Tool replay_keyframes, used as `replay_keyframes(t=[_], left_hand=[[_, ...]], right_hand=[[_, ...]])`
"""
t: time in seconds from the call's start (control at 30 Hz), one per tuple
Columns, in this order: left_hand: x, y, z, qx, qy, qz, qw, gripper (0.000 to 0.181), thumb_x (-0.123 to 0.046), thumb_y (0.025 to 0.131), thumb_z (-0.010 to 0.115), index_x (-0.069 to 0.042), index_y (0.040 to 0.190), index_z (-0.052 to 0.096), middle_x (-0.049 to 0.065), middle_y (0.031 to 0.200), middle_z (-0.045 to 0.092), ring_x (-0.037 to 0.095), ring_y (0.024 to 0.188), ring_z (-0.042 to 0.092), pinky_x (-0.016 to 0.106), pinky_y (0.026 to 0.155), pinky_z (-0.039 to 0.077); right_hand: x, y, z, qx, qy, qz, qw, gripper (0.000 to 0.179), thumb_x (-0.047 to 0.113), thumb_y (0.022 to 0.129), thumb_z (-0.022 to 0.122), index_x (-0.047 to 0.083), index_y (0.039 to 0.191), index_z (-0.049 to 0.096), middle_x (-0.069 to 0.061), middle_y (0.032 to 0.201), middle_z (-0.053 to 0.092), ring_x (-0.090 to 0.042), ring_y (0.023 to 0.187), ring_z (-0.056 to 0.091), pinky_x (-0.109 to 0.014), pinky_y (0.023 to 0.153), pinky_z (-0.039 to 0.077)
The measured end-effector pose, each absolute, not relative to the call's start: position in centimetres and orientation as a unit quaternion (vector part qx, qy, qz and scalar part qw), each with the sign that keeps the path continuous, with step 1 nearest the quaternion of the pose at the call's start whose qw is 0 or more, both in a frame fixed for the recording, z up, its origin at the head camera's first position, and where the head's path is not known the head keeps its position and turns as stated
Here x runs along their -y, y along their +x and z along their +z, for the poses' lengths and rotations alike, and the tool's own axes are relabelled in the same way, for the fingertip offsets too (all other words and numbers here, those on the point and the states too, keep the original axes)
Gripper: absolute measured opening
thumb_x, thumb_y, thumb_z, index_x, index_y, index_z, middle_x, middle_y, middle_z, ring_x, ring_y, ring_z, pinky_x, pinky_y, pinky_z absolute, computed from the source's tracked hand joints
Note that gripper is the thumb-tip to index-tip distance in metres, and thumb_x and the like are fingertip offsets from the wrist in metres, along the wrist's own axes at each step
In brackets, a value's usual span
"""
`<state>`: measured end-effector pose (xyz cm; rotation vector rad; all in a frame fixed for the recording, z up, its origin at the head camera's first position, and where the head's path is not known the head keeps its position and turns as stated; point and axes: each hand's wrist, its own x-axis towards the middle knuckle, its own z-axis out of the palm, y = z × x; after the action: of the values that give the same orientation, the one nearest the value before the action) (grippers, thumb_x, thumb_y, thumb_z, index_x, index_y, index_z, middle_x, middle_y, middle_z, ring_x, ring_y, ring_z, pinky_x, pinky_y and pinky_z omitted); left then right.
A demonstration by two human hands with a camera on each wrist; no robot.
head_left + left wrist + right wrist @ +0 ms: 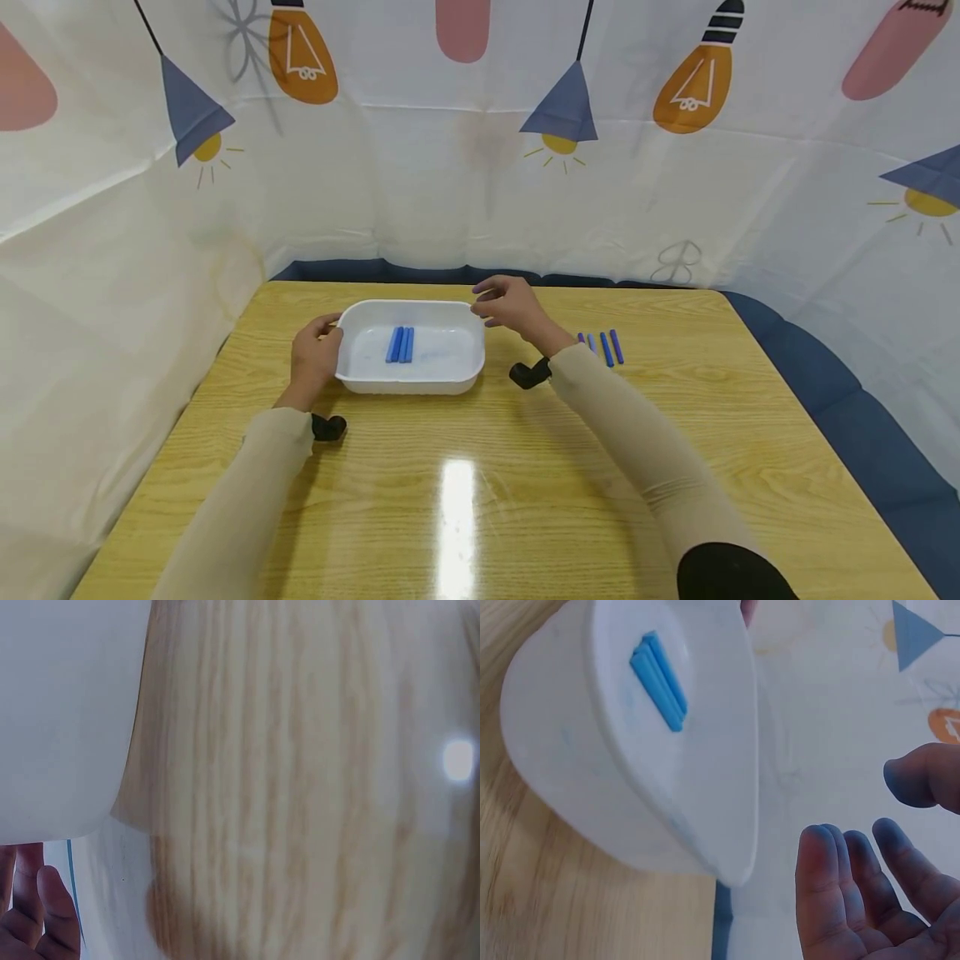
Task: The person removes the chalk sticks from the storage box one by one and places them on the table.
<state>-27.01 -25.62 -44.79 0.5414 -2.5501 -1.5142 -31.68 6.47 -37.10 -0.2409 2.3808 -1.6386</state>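
Note:
A white plastic tray (448,350) stands on the table, with several blue chalk-like sticks (400,344) side by side on its floor. My left hand (315,354) holds the tray's left end by the rim; in the left wrist view only some of its fingers (56,900) show, against the tray's end. By the tray's right rim hovers my right hand (513,306), holding nothing. Its thumb and fingers (819,877) stand apart in the right wrist view, and the fingertips look bluish. Several more sticks, blue and purple, lie on the table (606,348) beyond my right forearm, which partly covers them.
The wooden table (390,500) has its far edge just behind the tray. A printed white cloth (465,192) hangs behind and on the left, dark blue at its lower edge. Black wrist mounts (530,373) stick out beside both wrists.

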Motion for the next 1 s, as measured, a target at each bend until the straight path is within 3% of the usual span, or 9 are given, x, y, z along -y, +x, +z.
replay_keyframes(t=[0.1,0.33,0.47,0.67,0.8,1.0], left_hand=[[25.7,-27.1,-44.8,0.845,0.18,-0.5,0.061,0.046,-0.032,0.098,0.04,-0.019,0.14,0.051,0.014,0.128,0.055,0.03,0.111,0.053,0.041,0.093,0.049],[25.9,-27.1,-44.6,0.844,0.176,-0.503,0.058,0.046,-0.032,0.098,0.04,-0.018,0.14,0.051,0.014,0.129,0.054,0.03,0.111,0.053,0.042,0.093,0.049],[25.9,-27.1,-44.7,0.843,0.176,-0.505,0.058,0.045,-0.032,0.098,0.041,-0.019,0.14,0.051,0.014,0.129,0.054,0.031,0.112,0.052,0.044,0.095,0.049],[25.8,-27.1,-44.8,0.845,0.172,-0.502,0.061,0.045,-0.031,0.098,0.042,-0.018,0.14,0.051,0.014,0.13,0.054,0.03,0.113,0.051,0.045,0.096,0.048],[25.9,-27.2,-44.8,0.846,0.171,-0.5,0.07,0.044,-0.031,0.098,0.042,-0.018,0.138,0.053,0.014,0.127,0.055,0.029,0.111,0.053,0.042,0.092,0.049],[26.0,-27.4,-45.2,0.848,0.161,-0.497,0.085,0.042,-0.028,0.096,0.042,-0.016,0.134,0.057,0.014,0.121,0.059,0.028,0.105,0.056,0.031,0.08,0.049]], right_hand=[[-5.5,-31.7,-37.0,-0.813,-0.085,-0.563,0.125,0.034,0.014,0.083,0.071,0.009,0.116,0.064,-0.013,0.109,0.064,-0.03,0.099,0.065,-0.049,0.085,0.055],[-3.1,-31.8,-37.0,-0.818,-0.081,-0.554,0.134,0.036,0.017,0.083,0.073,0.01,0.117,0.065,-0.011,0.11,0.065,-0.027,0.097,0.066,-0.041,0.077,0.058],[-1.9,-32.0,-37.4,-0.816,-0.072,-0.555,0.143,0.04,0.016,0.082,0.073,0.007,0.121,0.063,-0.012,0.111,0.066,-0.024,0.093,0.066,-0.044,0.079,0.057],[-0.4,-32.2,-38.5,-0.797,-0.057,-0.58,0.16,0.04,0.015,0.084,0.071,0.006,0.122,0.061,-0.014,0.112,0.065,-0.034,0.102,0.065,-0.048,0.085,0.055],[0.4,-32.3,-39.1,-0.785,-0.052,-0.597,0.158,0.035,0.015,0.085,0.07,0.007,0.118,0.062,-0.015,0.111,0.065,-0.039,0.107,0.064,-0.041,0.08,0.057],[1.5,-32.2,-39.8,-0.771,-0.034,-0.615,0.163,0.037,0.018,0.086,0.069,0.007,0.12,0.062,-0.011,0.111,0.065,-0.037,0.106,0.065,-0.034,0.074,0.058]])
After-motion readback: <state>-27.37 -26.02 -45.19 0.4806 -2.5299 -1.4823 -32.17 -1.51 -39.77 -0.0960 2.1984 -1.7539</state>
